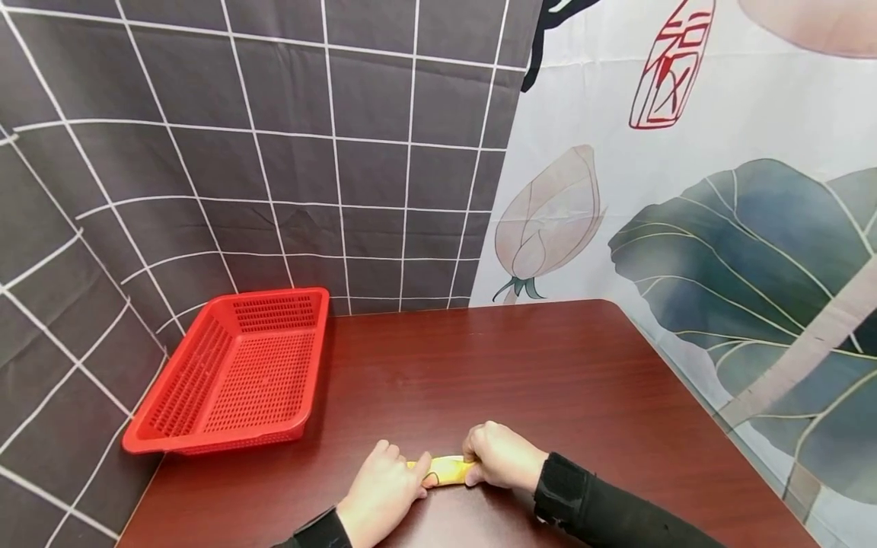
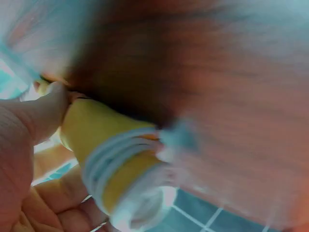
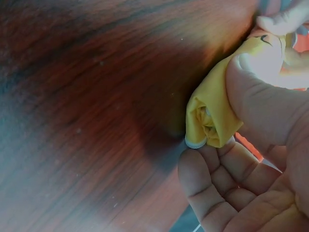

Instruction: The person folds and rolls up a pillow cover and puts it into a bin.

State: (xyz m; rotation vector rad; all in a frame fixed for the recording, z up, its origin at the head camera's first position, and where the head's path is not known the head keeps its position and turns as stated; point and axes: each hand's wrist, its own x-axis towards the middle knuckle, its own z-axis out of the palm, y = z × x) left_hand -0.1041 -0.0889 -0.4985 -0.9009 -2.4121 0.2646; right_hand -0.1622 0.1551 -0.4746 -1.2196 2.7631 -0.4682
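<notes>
A rolled-up yellow cloth lies level near the front of the brown table, one end in each hand. At its left end my left hand holds it, thumb on top in the left wrist view, where white stripes band the roll and its end is whitish. My right hand pinches the other end between thumb and fingers. The right wrist view shows that end's folded, coiled layers, with the thumb pressed along the roll's side. Part of the cloth is hidden under the fingers.
A red plastic basket with perforated walls stands at the table's back left, beside a grey grid-patterned curtain. Behind and to the right hangs a white cloth with lotus prints. The wooden tabletop stretches beyond the hands.
</notes>
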